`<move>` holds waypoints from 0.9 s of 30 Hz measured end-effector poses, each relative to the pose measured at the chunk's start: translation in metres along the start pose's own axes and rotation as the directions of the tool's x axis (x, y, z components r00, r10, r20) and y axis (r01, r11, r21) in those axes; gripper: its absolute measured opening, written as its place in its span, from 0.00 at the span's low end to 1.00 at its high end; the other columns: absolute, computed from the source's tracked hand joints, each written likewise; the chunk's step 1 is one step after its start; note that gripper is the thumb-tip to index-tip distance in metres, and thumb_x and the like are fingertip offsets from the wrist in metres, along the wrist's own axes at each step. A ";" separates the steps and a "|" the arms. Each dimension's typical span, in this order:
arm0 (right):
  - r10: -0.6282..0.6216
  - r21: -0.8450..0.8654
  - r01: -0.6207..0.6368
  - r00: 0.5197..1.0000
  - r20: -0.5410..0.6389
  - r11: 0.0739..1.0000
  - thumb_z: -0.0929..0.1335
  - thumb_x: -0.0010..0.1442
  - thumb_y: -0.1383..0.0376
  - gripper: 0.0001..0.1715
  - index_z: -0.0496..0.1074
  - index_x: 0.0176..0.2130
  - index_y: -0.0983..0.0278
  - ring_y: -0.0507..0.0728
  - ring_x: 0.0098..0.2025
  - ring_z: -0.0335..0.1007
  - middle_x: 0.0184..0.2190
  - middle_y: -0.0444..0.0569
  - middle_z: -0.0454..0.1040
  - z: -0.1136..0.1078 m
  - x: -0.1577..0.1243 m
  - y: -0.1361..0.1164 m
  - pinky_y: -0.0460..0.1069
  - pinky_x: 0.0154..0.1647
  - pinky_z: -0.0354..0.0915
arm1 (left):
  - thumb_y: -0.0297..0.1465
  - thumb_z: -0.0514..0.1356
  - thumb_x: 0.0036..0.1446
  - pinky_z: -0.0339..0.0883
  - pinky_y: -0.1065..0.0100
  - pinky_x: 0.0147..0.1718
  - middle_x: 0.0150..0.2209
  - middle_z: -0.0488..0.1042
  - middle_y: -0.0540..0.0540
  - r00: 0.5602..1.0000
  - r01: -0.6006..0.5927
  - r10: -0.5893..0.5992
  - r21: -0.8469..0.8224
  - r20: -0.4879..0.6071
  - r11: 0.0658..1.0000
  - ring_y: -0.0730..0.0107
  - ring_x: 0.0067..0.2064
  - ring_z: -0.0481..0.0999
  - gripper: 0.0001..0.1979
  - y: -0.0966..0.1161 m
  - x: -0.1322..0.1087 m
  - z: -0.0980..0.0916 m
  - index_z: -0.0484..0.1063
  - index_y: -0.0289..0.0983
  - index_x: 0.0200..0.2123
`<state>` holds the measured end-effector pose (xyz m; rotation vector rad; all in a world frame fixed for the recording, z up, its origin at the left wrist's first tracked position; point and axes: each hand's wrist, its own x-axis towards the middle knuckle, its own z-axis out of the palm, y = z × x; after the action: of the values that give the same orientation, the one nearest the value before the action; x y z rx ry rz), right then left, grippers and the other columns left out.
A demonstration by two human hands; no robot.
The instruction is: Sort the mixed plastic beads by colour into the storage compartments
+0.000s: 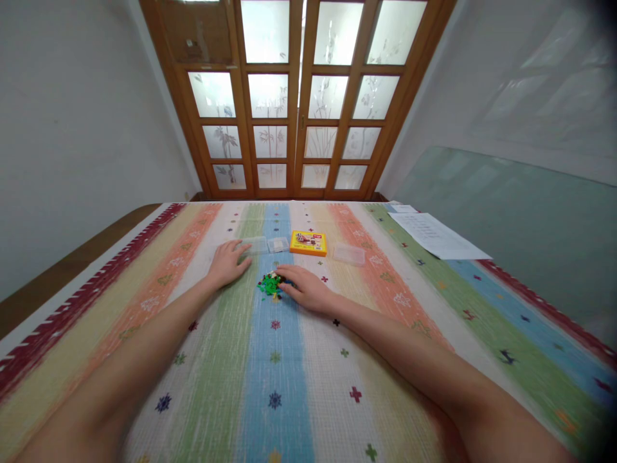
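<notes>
A small heap of mostly green toy bricks [270, 283], mixed with a few dark, white and yellow ones, lies on the blue stripe of the tablecloth. My right hand [308, 289] is at the heap's right edge, its thumb and fingers apart. Its fingertips partly cover some of the bricks. To the left, my left hand [228, 263] rests with spread fingers beside a clear plastic box [255, 245], the fingertips at the box's near left side. What lies under its palm is hidden.
A small white packet or card [278, 244], a yellow box [308, 243] with a printed picture and a clear plastic lid or tray [349, 254] lie beyond the bricks. Printed sheets [434, 235] lie at the right edge of the striped tablecloth [274, 424]. Wooden glass doors [297, 122] stand behind.
</notes>
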<state>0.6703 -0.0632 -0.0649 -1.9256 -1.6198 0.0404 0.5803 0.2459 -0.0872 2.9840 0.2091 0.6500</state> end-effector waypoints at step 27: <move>0.384 -0.498 -0.365 0.921 -0.067 0.787 0.60 0.74 0.54 0.32 0.60 0.72 0.56 0.68 0.76 0.45 0.74 0.56 0.53 -0.052 -0.001 0.115 0.67 0.74 0.42 | 0.29 0.52 0.62 0.65 0.48 0.65 0.60 0.75 0.44 0.993 0.111 -0.118 -0.195 -0.025 0.974 0.53 0.61 0.73 0.23 -0.043 0.018 0.007 0.81 0.43 0.53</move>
<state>0.7924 -0.0936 -0.0770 -2.6478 -1.3233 -0.2080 0.5948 0.2903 -0.0910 2.7529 0.2996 0.6704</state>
